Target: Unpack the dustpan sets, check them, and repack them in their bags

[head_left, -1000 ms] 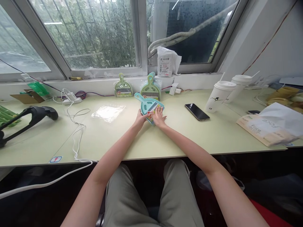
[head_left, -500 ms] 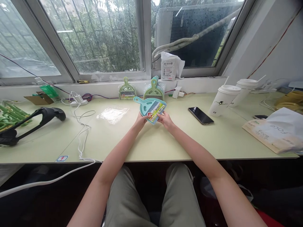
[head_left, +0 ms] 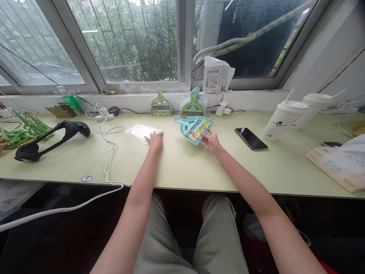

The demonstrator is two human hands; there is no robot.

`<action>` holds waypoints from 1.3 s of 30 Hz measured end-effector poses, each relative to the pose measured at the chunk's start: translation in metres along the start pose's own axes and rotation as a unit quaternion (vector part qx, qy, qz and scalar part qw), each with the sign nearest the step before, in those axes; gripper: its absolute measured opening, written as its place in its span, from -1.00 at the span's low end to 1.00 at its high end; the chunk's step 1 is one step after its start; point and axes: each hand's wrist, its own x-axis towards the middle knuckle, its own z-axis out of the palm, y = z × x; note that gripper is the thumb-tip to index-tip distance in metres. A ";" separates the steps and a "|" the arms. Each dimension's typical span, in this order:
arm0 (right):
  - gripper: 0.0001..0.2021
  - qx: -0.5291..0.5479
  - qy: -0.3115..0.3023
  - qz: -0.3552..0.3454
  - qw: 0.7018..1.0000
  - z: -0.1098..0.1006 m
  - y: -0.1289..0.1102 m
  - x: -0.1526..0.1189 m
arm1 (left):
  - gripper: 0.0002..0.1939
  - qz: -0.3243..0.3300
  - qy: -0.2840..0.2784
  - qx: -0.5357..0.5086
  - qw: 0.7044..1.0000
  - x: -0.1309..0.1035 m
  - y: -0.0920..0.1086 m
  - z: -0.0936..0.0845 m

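My right hand (head_left: 210,140) grips the lower right edge of a light blue dustpan and brush set (head_left: 191,128) with a colourful label, held above the table. My left hand (head_left: 154,140) is spread, its fingers touching the right part of a flat clear plastic bag (head_left: 139,130) on the table. Behind them, a green dustpan set (head_left: 161,105) in clear wrap leans at the wall. Right of it stands a stack of wrapped green dustpan sets (head_left: 193,106).
A phone (head_left: 251,138) and white lidded cups (head_left: 285,118) stand to the right, beyond them a paper bag (head_left: 336,163). On the left are white cables (head_left: 110,142), a black headset frame (head_left: 64,133) and green plant stems (head_left: 27,129). A wrapped packet (head_left: 214,78) rests on the sill.
My left hand has let go of the blue dustpan set and moved left onto the plastic bag. My right hand keeps the set. The camera view has shifted left.
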 end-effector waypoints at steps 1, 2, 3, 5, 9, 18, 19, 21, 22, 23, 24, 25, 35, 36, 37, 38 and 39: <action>-0.77 -0.006 0.005 0.005 1.000 -0.001 0.001 0.001 | -0.58 0.011 -0.022 0.001 1.000 0.000 0.001 0.000; -0.77 -0.011 0.008 0.010 1.000 -0.002 0.001 0.002 | -0.59 0.027 -0.030 0.000 0.999 0.000 0.003 0.000; -0.77 -0.016 0.010 0.014 1.000 -0.003 0.002 0.003 | -0.62 0.041 -0.025 0.002 0.999 0.000 0.007 -0.001; -0.77 -0.026 0.008 0.023 0.999 -0.004 0.003 0.004 | -0.66 0.059 0.001 0.015 0.998 -0.001 0.015 -0.003; -0.78 -0.045 -0.004 0.042 0.998 -0.004 0.002 0.002 | -0.67 0.040 0.025 0.009 0.999 -0.005 0.024 -0.009; -0.77 -0.065 -0.021 0.088 0.994 -0.021 -0.014 0.012 | -0.44 0.103 -0.002 0.032 0.994 -0.017 0.032 0.003; -0.78 -0.071 -0.026 0.098 0.992 -0.026 -0.017 0.014 | -0.43 0.110 -0.023 0.045 0.993 -0.017 0.031 0.004; -0.79 -0.083 -0.045 0.118 0.988 -0.033 -0.021 0.016 | -0.45 0.103 -0.037 0.061 0.992 -0.015 0.028 0.004; -0.80 -0.088 -0.056 0.124 0.987 -0.035 -0.023 0.015 | -0.43 0.094 -0.036 0.069 0.993 -0.013 0.026 0.003; -0.80 -0.091 -0.064 0.129 0.985 -0.035 -0.023 0.015 | -0.40 0.086 -0.031 0.077 0.993 -0.012 0.026 0.002; -0.80 -0.094 -0.069 0.132 0.984 -0.033 -0.023 0.014 | -0.37 0.081 -0.024 0.086 0.993 -0.010 0.026 0.000; -0.80 -0.095 -0.072 0.134 0.984 -0.031 -0.022 0.012 | -0.35 0.081 -0.016 0.093 0.992 -0.010 0.026 -0.001; -0.75 -0.048 0.005 0.059 0.997 0.004 -0.002 -0.003 | -0.35 0.144 0.057 0.024 0.988 -0.022 0.040 -0.010; -0.75 -0.039 0.008 0.047 0.998 0.006 -0.001 -0.004 | -0.34 0.149 0.058 0.012 0.987 -0.024 0.041 -0.011; -0.75 -0.033 0.002 0.038 0.999 0.007 -0.001 -0.005 | -0.34 0.151 0.058 0.000 0.987 -0.025 0.041 -0.012; -0.75 -0.030 -0.010 0.032 0.999 0.008 -0.002 -0.006 | -0.34 0.151 0.058 -0.012 0.987 -0.027 0.042 -0.013; -0.75 -0.030 -0.025 0.028 0.999 0.009 -0.002 -0.006 | -0.35 0.152 0.060 -0.023 0.986 -0.028 0.043 -0.014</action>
